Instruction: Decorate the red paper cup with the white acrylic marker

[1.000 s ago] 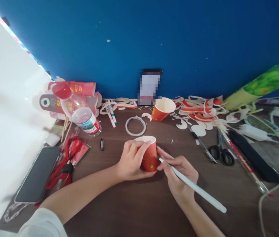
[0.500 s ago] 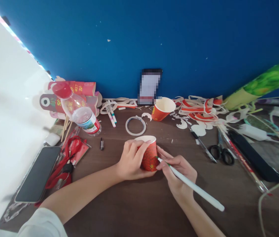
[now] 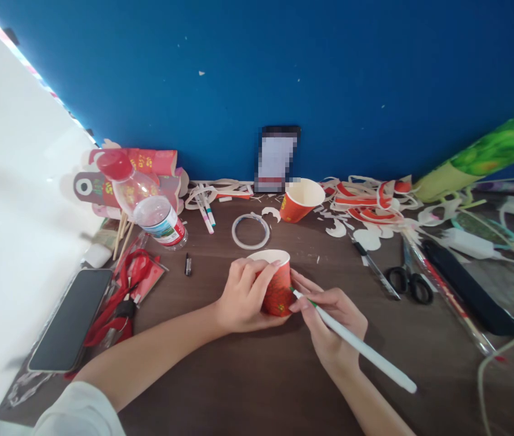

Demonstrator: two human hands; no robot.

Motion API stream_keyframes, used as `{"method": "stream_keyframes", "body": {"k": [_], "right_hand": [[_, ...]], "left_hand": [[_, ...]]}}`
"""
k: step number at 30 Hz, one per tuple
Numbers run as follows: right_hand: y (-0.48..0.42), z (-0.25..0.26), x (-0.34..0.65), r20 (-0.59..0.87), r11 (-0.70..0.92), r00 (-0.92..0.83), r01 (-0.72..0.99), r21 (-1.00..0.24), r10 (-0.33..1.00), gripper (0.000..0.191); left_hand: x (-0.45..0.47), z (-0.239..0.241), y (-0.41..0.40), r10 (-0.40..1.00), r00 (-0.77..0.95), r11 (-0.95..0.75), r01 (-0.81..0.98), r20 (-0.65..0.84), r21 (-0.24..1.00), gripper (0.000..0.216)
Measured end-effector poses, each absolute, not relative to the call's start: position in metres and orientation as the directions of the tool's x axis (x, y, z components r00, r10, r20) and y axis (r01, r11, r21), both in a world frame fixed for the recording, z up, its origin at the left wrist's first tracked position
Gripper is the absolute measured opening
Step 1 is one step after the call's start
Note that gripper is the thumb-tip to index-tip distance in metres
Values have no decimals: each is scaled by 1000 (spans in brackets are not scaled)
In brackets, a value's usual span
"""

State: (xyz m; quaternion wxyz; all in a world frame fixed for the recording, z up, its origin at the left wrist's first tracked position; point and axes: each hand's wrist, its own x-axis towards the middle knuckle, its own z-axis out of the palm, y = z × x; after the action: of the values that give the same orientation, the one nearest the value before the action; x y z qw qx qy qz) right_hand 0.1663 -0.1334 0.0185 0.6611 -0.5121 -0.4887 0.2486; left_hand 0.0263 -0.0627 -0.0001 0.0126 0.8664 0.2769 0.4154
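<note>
My left hand (image 3: 245, 295) is wrapped round a red paper cup (image 3: 279, 292) with a white inside and a small yellow mark low on its front. The cup stands upright on the dark brown table, or just above it; I cannot tell which. Between the fingers of my right hand (image 3: 335, 327) is a white marker (image 3: 366, 352) with a green tip. That tip is at the cup's right side, touching or nearly touching it. Some fingers of the right hand are hidden behind the cup and marker.
Behind the cup lie a tape roll (image 3: 250, 231) and another red paper cup (image 3: 301, 201). A propped phone (image 3: 277, 157) leans on the blue wall. Scissors (image 3: 408, 284), a pen (image 3: 375, 266) and paper scraps lie right; a bottle (image 3: 157, 221), red pliers-like tools and a phone (image 3: 71, 321) left.
My right hand and the marker have shifted very slightly right and down. The cup has turned or moved a little to the right in my left hand.
</note>
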Motion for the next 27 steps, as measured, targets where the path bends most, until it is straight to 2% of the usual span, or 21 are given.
{"method": "stream_keyframes", "body": {"k": [5, 18, 27], "right_hand": [[-131, 23, 164, 413, 347, 386, 232, -909, 825, 16], [-132, 25, 164, 465, 399, 346, 247, -883, 815, 14], [-133, 23, 163, 340, 285, 443, 188, -940, 830, 15]], "left_hand": [[28, 1, -62, 460, 491, -857, 463, 740, 226, 79], [27, 0, -62, 462, 498, -857, 465, 734, 223, 82], [27, -2, -63, 472, 499, -854, 465, 727, 235, 82]]}}
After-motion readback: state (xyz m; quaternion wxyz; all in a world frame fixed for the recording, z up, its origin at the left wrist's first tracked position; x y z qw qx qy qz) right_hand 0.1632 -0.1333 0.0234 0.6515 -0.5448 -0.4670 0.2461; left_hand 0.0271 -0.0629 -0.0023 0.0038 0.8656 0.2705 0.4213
